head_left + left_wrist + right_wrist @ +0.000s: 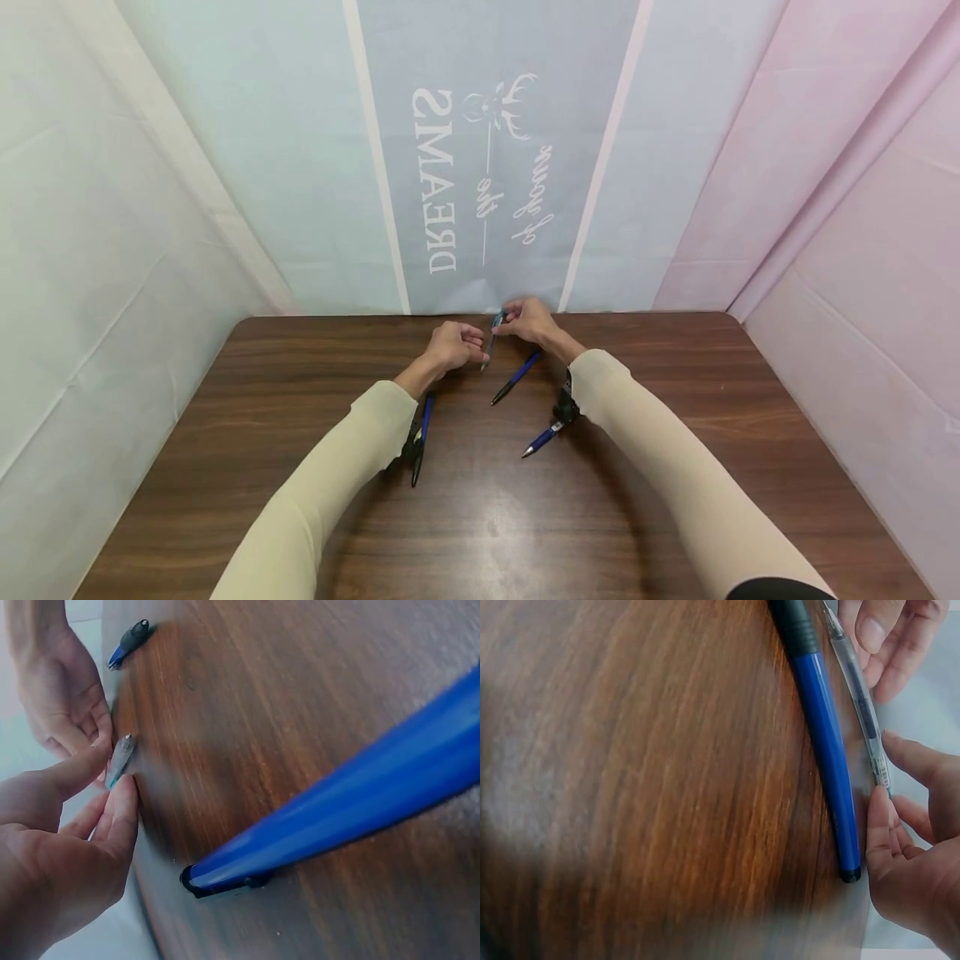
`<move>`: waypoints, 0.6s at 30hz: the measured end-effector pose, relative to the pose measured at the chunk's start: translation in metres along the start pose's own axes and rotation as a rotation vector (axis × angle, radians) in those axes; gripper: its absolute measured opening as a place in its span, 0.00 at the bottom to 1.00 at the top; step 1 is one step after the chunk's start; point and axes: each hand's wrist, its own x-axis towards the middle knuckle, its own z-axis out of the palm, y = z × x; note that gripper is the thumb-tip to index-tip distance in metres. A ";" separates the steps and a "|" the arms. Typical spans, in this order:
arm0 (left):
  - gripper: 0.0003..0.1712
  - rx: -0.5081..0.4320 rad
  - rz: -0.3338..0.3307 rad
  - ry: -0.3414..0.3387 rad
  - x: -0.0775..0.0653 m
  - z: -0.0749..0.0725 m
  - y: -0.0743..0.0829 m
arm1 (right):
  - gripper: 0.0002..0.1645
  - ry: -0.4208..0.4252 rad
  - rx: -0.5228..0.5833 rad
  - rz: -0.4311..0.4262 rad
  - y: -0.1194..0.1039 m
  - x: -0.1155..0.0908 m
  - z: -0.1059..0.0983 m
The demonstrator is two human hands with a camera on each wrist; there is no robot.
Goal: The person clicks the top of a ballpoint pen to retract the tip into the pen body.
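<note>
A clear pen with a teal end [491, 340] slants near the table's back edge between the two hands. My right hand [529, 322] pinches it by the teal end; the right wrist view shows thumb and fingertips around that end of the clear pen [861, 701]. Close to its writing tip is my left hand [452, 345], with a gap between thumb and fingers [124, 801]. Beside the clear pen, a blue pen with a black grip [516, 377] lies on the wood, its blue barrel [826, 742] near the right fingers.
Another blue pen [424, 433] lies by the left wrist, large in the left wrist view. A blue pen with a silver tip [542, 440] pokes out beside the right wrist camera [566, 407]. A printed cloth backdrop [480, 275] rises behind the wooden table [480, 483].
</note>
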 end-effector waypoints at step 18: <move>0.26 -0.030 -0.020 0.022 0.010 0.007 0.005 | 0.31 -0.009 0.013 0.024 0.000 0.011 0.000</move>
